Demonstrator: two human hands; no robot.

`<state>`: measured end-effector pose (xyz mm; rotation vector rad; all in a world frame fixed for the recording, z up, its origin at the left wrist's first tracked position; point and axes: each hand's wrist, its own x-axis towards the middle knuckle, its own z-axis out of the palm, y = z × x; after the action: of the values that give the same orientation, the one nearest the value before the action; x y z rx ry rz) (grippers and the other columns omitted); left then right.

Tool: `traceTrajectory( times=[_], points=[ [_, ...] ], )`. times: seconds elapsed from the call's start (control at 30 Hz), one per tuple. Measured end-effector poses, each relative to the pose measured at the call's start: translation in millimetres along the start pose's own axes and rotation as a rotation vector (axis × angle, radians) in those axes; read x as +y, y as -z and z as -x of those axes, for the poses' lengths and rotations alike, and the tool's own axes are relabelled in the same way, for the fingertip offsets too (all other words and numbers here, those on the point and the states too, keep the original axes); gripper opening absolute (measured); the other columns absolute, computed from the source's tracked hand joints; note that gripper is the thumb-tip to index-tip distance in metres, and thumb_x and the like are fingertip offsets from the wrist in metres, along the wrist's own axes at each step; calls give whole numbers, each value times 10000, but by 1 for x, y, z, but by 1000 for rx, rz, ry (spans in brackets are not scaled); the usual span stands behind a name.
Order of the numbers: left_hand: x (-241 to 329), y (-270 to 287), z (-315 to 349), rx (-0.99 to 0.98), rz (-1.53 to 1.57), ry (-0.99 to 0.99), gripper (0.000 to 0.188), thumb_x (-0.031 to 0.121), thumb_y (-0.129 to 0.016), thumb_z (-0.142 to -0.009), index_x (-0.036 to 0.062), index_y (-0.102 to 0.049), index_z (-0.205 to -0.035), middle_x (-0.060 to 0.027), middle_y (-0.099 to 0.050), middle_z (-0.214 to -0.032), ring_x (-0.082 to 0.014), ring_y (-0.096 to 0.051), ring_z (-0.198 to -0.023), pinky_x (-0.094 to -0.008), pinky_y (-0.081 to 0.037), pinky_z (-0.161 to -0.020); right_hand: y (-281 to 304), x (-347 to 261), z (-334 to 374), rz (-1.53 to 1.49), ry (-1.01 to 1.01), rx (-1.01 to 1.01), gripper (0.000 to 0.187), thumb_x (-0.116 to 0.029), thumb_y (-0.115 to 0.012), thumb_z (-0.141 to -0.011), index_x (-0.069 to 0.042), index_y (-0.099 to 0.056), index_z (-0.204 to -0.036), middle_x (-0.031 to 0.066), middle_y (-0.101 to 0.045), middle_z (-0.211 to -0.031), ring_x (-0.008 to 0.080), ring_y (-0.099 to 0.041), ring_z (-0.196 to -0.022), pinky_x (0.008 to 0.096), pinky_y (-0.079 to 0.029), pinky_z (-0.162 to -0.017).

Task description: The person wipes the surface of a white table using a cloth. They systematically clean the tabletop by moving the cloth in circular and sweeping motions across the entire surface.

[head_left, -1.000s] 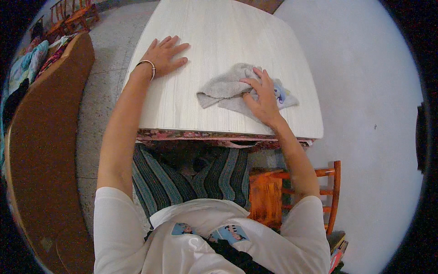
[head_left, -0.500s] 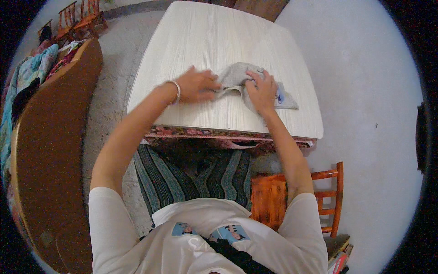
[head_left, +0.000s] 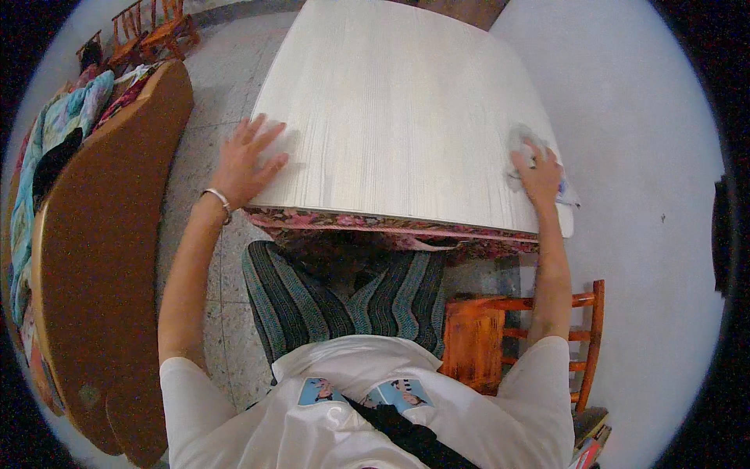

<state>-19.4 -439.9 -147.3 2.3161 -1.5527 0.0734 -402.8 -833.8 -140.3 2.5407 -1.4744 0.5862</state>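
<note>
A pale, fine-lined tabletop (head_left: 398, 102) lies in front of me, with a flowered cloth (head_left: 312, 221) hanging under its near edge. At its left edge rests my left hand (head_left: 248, 160), fingers spread and nothing in it; a bangle circles that wrist. Over by the right edge my right hand (head_left: 539, 173) presses on a bunched grey cloth (head_left: 533, 134). Its fingers curl over the cloth, which is partly hidden beneath them and smeared by motion. A corner of it, with a blue patch, shows beside the hand.
A brown sofa (head_left: 109, 234) heaped with a blue patterned quilt (head_left: 70, 117) stands on the left. Wooden chairs (head_left: 168, 35) are at the far left. Another wooden chair (head_left: 473, 344) is near my right side. A white wall (head_left: 641, 156) runs along the table's right.
My right hand has moved right with the grey cloth, from mid-table to the right edge. The left hand has moved away from the cloth to the table's left edge.
</note>
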Motion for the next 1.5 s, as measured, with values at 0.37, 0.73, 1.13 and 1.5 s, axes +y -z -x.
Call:
traceTrajectory(
  times=[0.37, 0.73, 1.13, 1.5],
  points=[
    [-8, -33, 8, 184, 181, 264, 665, 436, -500, -918, 152, -244, -1461, -247, -230, -1477, -406, -297, -1335, -412, -302, -1073, 39, -132, 100, -294, 426, 6, 528, -468, -678, -724, -261, -609, -1205, 239, -488, -1209, 411, -463, -1082, 509, -395, -911],
    [-10, -28, 8, 188, 64, 224, 608, 433, -445, -942, 131, -284, -1444, -171, -330, -1451, -337, -374, -1306, -406, -339, -1044, 35, 83, 34, -60, -151, 0, 546, -532, -601, -783, -301, -543, -1274, 205, -500, -1240, 426, -456, -1146, 518, -396, -919],
    [4, -10, 17, 193, 29, 305, 599, 444, -446, -936, 173, -289, -1447, -184, -338, -1443, -360, -399, -1285, -417, -353, -1033, 42, -92, 64, -95, 302, 182, 486, -487, -642, -744, -258, -618, -1173, 231, -524, -1171, 412, -489, -1052, 560, -399, -847],
    [6, 3, 15, 72, -9, 344, 598, 507, -377, -948, 193, -291, -1449, -237, -259, -1466, -393, -330, -1320, -443, -334, -1043, 66, -142, 69, -294, 589, 154, 462, -442, -666, -742, -265, -620, -1167, 139, -554, -1042, 328, -486, -984, 473, -338, -867]
  ],
)
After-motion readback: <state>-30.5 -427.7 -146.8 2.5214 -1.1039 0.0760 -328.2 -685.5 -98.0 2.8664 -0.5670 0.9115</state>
